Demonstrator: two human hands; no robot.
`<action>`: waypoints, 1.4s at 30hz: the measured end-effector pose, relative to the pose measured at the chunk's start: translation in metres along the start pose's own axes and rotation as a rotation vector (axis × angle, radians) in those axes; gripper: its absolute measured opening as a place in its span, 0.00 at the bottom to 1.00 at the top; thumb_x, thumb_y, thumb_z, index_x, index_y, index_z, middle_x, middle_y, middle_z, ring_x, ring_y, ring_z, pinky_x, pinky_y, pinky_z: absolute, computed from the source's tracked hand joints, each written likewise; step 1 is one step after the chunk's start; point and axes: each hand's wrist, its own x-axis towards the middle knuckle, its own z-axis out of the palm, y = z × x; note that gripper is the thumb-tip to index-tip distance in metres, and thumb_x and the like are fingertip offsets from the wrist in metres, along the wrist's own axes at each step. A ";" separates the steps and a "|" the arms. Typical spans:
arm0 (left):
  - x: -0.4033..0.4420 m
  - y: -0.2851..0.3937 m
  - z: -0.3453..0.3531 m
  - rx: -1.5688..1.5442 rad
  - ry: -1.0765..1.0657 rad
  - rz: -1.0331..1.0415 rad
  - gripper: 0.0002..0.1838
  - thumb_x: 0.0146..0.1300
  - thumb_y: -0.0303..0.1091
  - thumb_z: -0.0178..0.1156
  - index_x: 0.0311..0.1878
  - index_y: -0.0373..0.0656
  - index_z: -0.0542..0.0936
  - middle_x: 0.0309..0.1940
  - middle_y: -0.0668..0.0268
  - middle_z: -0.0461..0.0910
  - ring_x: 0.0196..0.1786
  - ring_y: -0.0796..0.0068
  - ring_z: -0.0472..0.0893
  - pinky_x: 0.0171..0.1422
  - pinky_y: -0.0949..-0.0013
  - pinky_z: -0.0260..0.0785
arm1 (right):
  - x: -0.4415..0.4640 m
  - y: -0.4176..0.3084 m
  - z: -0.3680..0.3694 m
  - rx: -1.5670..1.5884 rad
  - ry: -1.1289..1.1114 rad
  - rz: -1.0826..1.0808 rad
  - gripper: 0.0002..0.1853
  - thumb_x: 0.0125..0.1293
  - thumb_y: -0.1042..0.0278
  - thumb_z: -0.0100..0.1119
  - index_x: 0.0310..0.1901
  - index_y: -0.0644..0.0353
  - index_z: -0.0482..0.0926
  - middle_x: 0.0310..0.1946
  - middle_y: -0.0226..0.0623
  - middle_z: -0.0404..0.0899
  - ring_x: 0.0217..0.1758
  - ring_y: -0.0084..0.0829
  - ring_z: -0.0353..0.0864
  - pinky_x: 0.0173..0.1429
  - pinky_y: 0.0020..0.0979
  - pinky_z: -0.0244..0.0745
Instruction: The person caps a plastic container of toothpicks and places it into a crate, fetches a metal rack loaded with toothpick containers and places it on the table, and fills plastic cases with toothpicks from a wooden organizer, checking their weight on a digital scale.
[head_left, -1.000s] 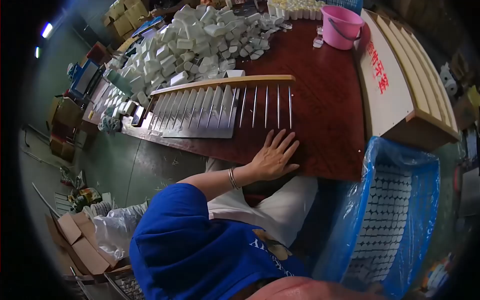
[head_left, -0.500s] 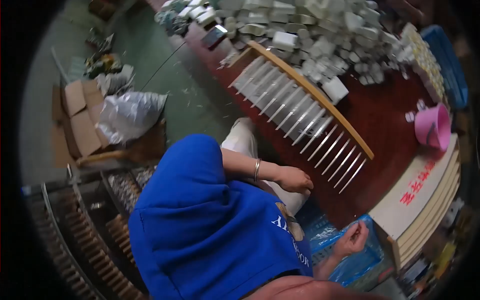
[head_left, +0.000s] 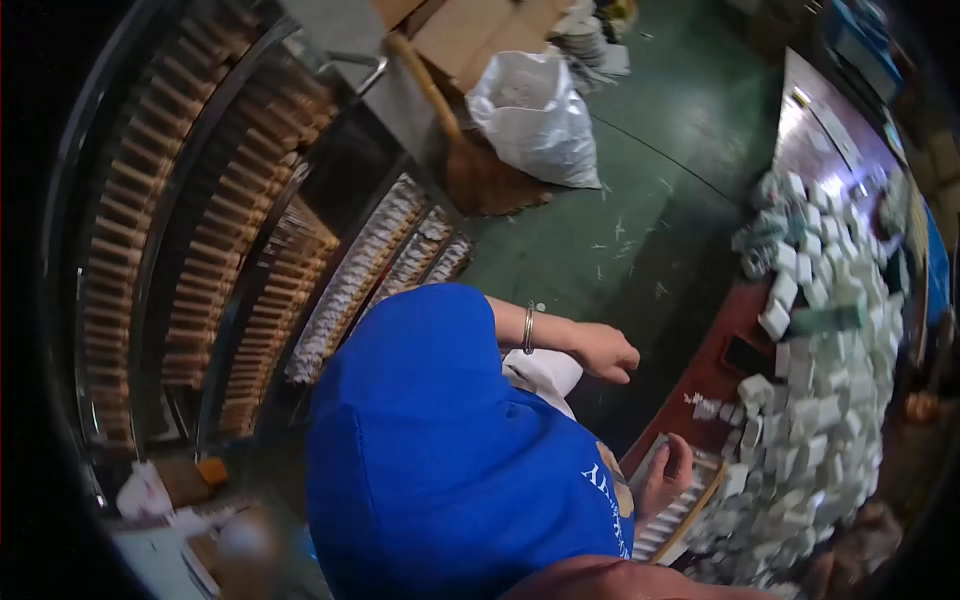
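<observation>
My left hand (head_left: 605, 352), with a metal bracelet (head_left: 528, 328) at the wrist, hangs over the floor in front of the blue shirt. Its fingers are curled in and nothing shows in them. Lower down, my right hand (head_left: 667, 476) is raised beside the rack of metal rods (head_left: 662, 538), its thumb and fingers loosely bent and a little apart, holding nothing visible. The rack's wooden bar runs along the pile of white pieces (head_left: 815, 430) on the red table (head_left: 690, 400). Whether the right hand touches the rack cannot be made out.
A tall metal rack (head_left: 200, 250) with rows of wooden-looking pieces stands at left. White pieces fill nearby trays (head_left: 355, 275). A white plastic sack (head_left: 537, 115) stands on the green floor (head_left: 640, 210) beside cardboard. A dark flat object (head_left: 748, 355) lies on the table.
The view has swung left, away from the pink bucket and blue-lined crate, towards the rack. My left hand has left the table and curled its fingers. My right hand has come into view.
</observation>
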 end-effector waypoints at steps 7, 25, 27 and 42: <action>-0.108 -0.070 -0.014 0.040 0.386 -0.740 0.22 0.62 0.45 0.57 0.54 0.41 0.76 0.47 0.54 0.81 0.53 0.50 0.79 0.55 0.51 0.73 | 0.146 -0.007 0.062 -0.087 -0.524 -0.244 0.08 0.67 0.80 0.54 0.47 0.67 0.78 0.39 0.34 0.80 0.39 0.23 0.77 0.44 0.23 0.72; -0.216 -0.038 0.288 -0.808 1.419 -1.537 0.16 0.58 0.44 0.62 0.38 0.39 0.81 0.37 0.47 0.82 0.44 0.51 0.82 0.46 0.54 0.74 | 0.125 -0.028 0.250 -0.542 -1.645 -0.950 0.11 0.60 0.73 0.58 0.46 0.56 0.78 0.38 0.45 0.80 0.39 0.50 0.80 0.41 0.45 0.75; -0.215 -0.029 0.330 -0.850 1.313 -1.710 0.14 0.58 0.42 0.61 0.33 0.39 0.83 0.38 0.47 0.82 0.44 0.50 0.82 0.45 0.51 0.74 | 0.112 -0.029 0.277 -0.597 -1.714 -1.052 0.12 0.60 0.72 0.58 0.46 0.55 0.78 0.38 0.45 0.80 0.39 0.50 0.81 0.41 0.45 0.75; -0.053 -0.030 0.418 -2.411 1.936 -1.438 0.20 0.62 0.50 0.62 0.46 0.44 0.76 0.26 0.66 0.75 0.28 0.71 0.77 0.28 0.65 0.74 | 0.072 -0.030 0.435 -1.120 -2.146 -1.348 0.14 0.63 0.67 0.58 0.50 0.56 0.78 0.40 0.44 0.82 0.43 0.46 0.81 0.45 0.44 0.75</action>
